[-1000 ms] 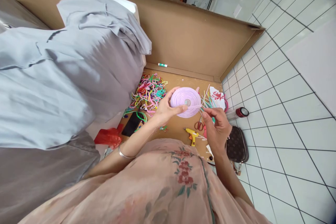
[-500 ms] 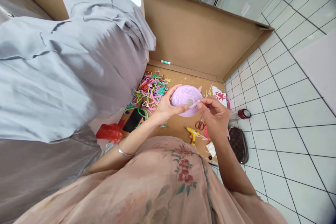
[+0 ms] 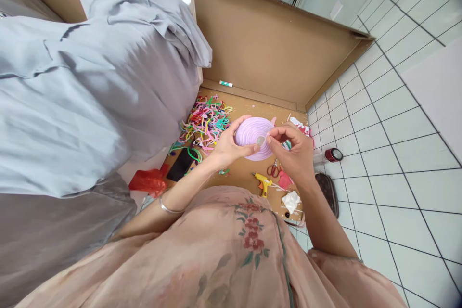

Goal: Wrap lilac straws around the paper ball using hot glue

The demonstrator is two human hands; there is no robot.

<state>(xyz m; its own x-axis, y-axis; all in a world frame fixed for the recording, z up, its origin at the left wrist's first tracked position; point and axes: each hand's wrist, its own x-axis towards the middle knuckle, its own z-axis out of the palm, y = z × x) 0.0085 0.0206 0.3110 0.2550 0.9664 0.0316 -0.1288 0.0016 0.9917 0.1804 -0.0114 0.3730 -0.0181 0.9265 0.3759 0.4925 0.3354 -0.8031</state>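
A round lilac coiled disc [image 3: 250,132], ringed from rim to centre, is held up in front of me above the cardboard surface. My left hand [image 3: 236,142] grips its left side, with the thumb on the face near a small greyish round patch [image 3: 260,140]. At the disc's right side, the thumb and forefinger of my right hand [image 3: 288,147] are pinched together against the face. What lies between those fingertips is too small to make out. Below the hands are a yellow hot glue gun [image 3: 263,183] and scissors [image 3: 273,169].
Tangled coloured fuzzy strips [image 3: 207,122] lie at the left beside a black phone-like slab [image 3: 180,164] and a red plastic bag [image 3: 147,180]. A glue stick [image 3: 225,83] rests by the cardboard wall [image 3: 252,53]. Crumpled tissue [image 3: 290,201] and a red-lidded bottle [image 3: 334,155] are at right.
My right hand has moved slightly left, from the disc's right edge further onto its face. My left hand and the disc are nearly unmoved. The view has shifted a little.
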